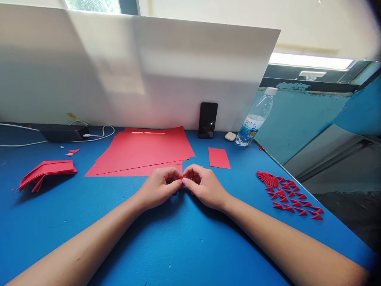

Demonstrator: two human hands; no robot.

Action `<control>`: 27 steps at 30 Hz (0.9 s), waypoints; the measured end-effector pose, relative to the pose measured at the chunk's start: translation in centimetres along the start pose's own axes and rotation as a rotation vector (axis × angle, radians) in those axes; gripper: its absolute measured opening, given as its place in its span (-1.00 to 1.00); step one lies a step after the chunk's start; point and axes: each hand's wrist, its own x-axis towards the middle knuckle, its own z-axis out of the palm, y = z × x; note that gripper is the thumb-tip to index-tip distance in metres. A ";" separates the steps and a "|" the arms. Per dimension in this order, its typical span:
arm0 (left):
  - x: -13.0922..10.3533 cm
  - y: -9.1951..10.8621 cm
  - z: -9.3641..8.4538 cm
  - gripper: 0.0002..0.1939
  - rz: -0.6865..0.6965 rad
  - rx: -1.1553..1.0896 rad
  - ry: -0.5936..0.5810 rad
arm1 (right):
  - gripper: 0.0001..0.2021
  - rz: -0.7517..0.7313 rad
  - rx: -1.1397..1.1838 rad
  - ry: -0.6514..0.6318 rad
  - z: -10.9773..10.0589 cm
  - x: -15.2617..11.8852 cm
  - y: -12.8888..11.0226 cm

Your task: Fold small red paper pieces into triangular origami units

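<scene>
My left hand (160,186) and my right hand (206,186) meet over the middle of the blue table (178,246). Thumbs and fingertips of both pinch a small red paper piece (182,182), mostly hidden between them. Just behind the hands lie large red sheets (145,149), stacked unevenly. A small red paper rectangle (219,158) rests flat behind my right hand. Over on the right, many small folded red triangles (290,194) are spread on the table, with a fanned red bundle (268,178) at their back left corner.
At the left lie a folded red paper stack (49,171), small scraps (72,152) and a black adapter (64,133) with white cables. A phone (207,120), white earbud case (230,136) and tilted water bottle (256,117) stand along the white back board (166,71).
</scene>
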 end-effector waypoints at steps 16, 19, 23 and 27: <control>-0.2 0.2 0.1 -0.85 0.037 0.080 0.011 | -0.97 0.006 0.025 -0.022 0.1 0.1 0.1; -0.2 0.2 0.1 -0.85 0.041 0.085 0.007 | -0.97 0.010 0.030 -0.026 0.1 0.1 0.0; -0.2 0.0 0.1 -0.85 0.047 0.092 0.005 | -0.97 0.011 0.035 -0.028 0.0 0.0 0.0; -0.2 0.2 0.1 -0.85 0.044 0.109 0.010 | -0.98 0.013 0.022 -0.026 0.0 0.1 0.0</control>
